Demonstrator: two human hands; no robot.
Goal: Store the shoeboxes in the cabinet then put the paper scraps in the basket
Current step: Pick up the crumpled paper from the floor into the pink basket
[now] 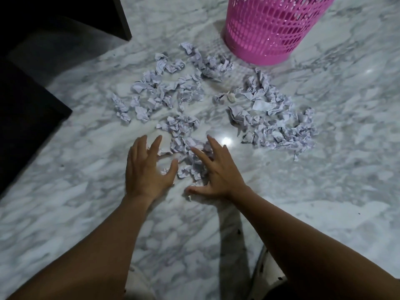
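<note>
Marble floor (65, 213), grey-veined and glossy, fills the view, and crumpled paper scraps (270, 126) lie scattered right across the middle of it. They sit in loose clusters: one to the left, one to the right, a line running up toward the far side, and a smaller clump nearest the person. Both arms reach forward to that near clump. The left hand (147, 169) hovers palm down at its left edge, fingers straight and spread wide, thumb angled in toward the paper, gripping nothing. The right hand (218, 172) is palm down over the right side of the same clump, fingers splayed across the scraps, thumb low by the floor next to one tiny scrap; it holds nothing either. Whether the fingertips actually press the paper, I cannot tell. A pink basket (270, 29) with a lattice wall stands upright on the far side, just beyond the farthest scraps. Dark furniture (32, 118) edges the floor on the left. A bright glare spot (226, 140) shines just beyond the right hand.
</note>
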